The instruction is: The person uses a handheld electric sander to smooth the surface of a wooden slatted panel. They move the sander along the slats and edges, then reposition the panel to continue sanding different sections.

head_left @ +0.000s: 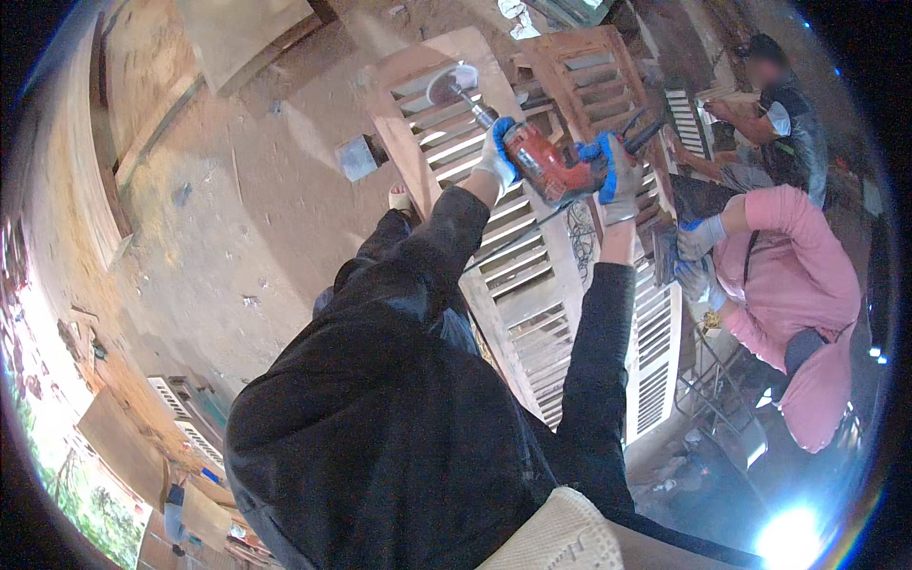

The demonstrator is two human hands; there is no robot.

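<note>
Both my gloved hands are closed around a red power drill (543,166). My left hand (496,160) wraps its front end behind the chuck. My right hand (617,180) grips the rear handle. A round, pale sanding disc (446,87) is fitted at the drill's tip. It is over the upper slats of a wooden louvred shutter (522,304), but I cannot tell whether it touches them. The shutter stretches below my hands, and a dark cord hangs from the drill across it.
A second louvred shutter (568,59) lies to the right. Beside it, a person in a pink top (788,256) bends over with gloved hands on the work; another person (793,128) sits farther back. A grey block (357,159) rests on the dusty floor, with boards (104,142) at left.
</note>
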